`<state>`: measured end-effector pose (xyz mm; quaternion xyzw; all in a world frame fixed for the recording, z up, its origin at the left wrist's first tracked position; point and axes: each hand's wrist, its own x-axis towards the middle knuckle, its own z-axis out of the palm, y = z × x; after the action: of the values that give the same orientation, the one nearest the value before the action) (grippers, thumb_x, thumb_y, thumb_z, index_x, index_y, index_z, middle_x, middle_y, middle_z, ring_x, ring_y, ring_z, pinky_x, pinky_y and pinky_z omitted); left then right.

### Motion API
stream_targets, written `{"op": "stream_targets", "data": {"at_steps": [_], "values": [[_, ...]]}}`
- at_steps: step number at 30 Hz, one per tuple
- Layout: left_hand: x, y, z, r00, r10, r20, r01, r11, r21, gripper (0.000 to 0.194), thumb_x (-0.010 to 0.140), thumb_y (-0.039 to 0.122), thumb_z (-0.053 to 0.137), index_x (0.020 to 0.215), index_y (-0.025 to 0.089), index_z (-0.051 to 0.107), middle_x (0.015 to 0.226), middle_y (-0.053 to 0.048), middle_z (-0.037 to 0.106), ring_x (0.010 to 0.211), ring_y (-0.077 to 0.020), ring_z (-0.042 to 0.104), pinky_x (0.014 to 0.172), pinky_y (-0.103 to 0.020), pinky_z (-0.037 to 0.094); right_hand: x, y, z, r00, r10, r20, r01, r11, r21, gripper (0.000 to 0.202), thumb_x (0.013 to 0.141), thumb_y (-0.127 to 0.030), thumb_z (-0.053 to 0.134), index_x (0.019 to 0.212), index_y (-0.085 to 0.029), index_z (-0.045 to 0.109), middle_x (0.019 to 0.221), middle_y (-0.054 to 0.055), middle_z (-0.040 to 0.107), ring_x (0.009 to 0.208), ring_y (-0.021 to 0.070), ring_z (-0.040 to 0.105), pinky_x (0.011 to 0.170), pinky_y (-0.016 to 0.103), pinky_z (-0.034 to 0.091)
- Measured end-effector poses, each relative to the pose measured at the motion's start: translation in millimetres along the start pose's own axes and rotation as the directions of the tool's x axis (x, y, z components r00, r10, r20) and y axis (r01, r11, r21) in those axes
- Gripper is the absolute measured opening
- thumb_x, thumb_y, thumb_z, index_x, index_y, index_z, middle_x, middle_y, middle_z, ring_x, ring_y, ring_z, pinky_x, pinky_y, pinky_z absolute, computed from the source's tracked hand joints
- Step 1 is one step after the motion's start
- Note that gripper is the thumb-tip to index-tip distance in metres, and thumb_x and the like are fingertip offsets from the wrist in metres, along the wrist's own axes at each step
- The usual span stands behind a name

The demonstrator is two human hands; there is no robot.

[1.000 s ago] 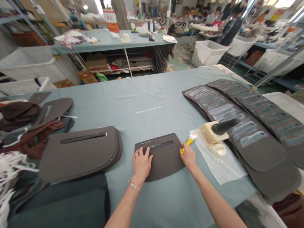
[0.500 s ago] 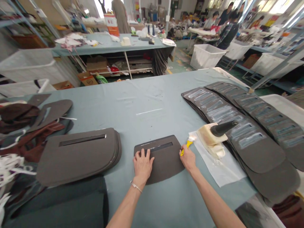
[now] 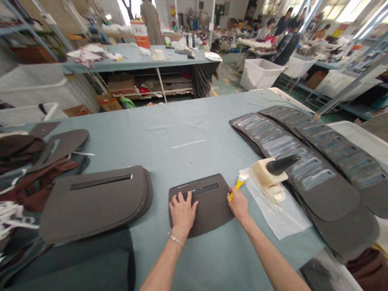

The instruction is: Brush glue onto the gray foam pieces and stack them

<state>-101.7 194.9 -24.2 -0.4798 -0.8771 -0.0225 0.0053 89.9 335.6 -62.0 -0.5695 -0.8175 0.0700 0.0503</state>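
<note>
Fingers of the left hand (image 3: 182, 214) are spread apart on a flat dark grey panel (image 3: 210, 210) with a narrow slot, well in from the far edge of the blue-green surface (image 3: 151, 139). Those of the right hand (image 3: 238, 203) are clamped on a yellow-handled, pale-bristled brush (image 3: 239, 186). Toward the surface's right edge, a cream block-shaped object (image 3: 260, 171) sits on a translucent plastic sheet (image 3: 281, 222) beside overlapping streaked dark grey panels (image 3: 339, 198).

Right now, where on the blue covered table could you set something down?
Bare: the wide area beyond the single slotted brown panel, and the strip between it and the slotted brown stack. Crowded: left, reddish-brown fabric; right, pale-streaked brown panels.
</note>
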Motion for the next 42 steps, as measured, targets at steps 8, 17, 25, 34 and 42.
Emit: {"op": "stream_targets", "data": {"at_steps": [8,17,25,34,42], "values": [[-0.8,3.7,3.4,0.997,-0.038,-0.064,0.030,0.991,-0.131,0.046,0.086,0.045,0.043,0.126,0.023,0.050,0.127,-0.016,0.046,0.118,-0.0334,0.039,0.092,-0.051,0.037,-5.5,-8.0,-15.1,0.985,-0.096,-0.142,0.086,0.993,-0.076,0.013,0.084,-0.021,0.053,0.096,-0.019,0.053,0.094,0.009,0.055,0.092,0.0215,0.048,0.068,0.027,0.034],[-139.2,-119.3,-37.1,0.791,-0.577,-0.202,0.575,0.815,-0.075,0.054,0.086,0.045,0.039,0.129,0.012,0.043,0.130,-0.020,0.045,0.120,-0.0351,0.041,0.092,-0.051,0.038,-45.6,-24.1,-7.0,0.955,-0.260,-0.140,0.272,0.960,0.071,0.015,0.084,-0.020,0.048,0.098,-0.018,0.052,0.099,0.011,0.056,0.091,0.0228,0.047,0.076,0.031,0.037],[-198.3,-171.3,-43.2,0.747,-0.642,0.172,0.632,0.606,-0.483,0.044,0.079,0.058,0.043,0.093,0.020,0.061,0.085,-0.006,0.066,0.074,-0.0201,0.059,0.075,-0.033,0.048,-65.8,-66.4,-15.1,0.958,-0.268,-0.106,0.286,0.928,0.239,0.016,0.084,-0.031,0.052,0.093,-0.019,0.051,0.089,0.010,0.055,0.088,0.0236,0.050,0.076,0.033,0.040],[-102.8,-63.0,-58.7,0.885,-0.361,0.293,0.418,0.340,-0.843,0.052,0.089,0.052,0.030,0.122,0.016,0.051,0.117,-0.011,0.063,0.103,-0.0193,0.060,0.087,-0.033,0.047,-147.2,-139.9,-57.9,0.805,-0.594,-0.009,0.391,0.517,0.761,0.013,0.082,-0.028,0.053,0.089,-0.022,0.044,0.096,0.005,0.057,0.087,0.0160,0.056,0.079,0.027,0.045],[-130.5,-30.2,-4.7,0.996,0.036,0.079,0.003,0.895,-0.446,0.047,0.089,0.041,0.039,0.131,0.021,0.045,0.143,-0.010,0.042,0.136,-0.0257,0.029,0.109,-0.052,0.026,-83.6,-28.2,-36.3,0.985,-0.148,-0.089,0.173,0.826,0.536,0.012,0.079,-0.029,0.049,0.086,-0.021,0.043,0.078,0.001,0.053,0.068,0.0149,0.052,0.066,0.025,0.041]]}}
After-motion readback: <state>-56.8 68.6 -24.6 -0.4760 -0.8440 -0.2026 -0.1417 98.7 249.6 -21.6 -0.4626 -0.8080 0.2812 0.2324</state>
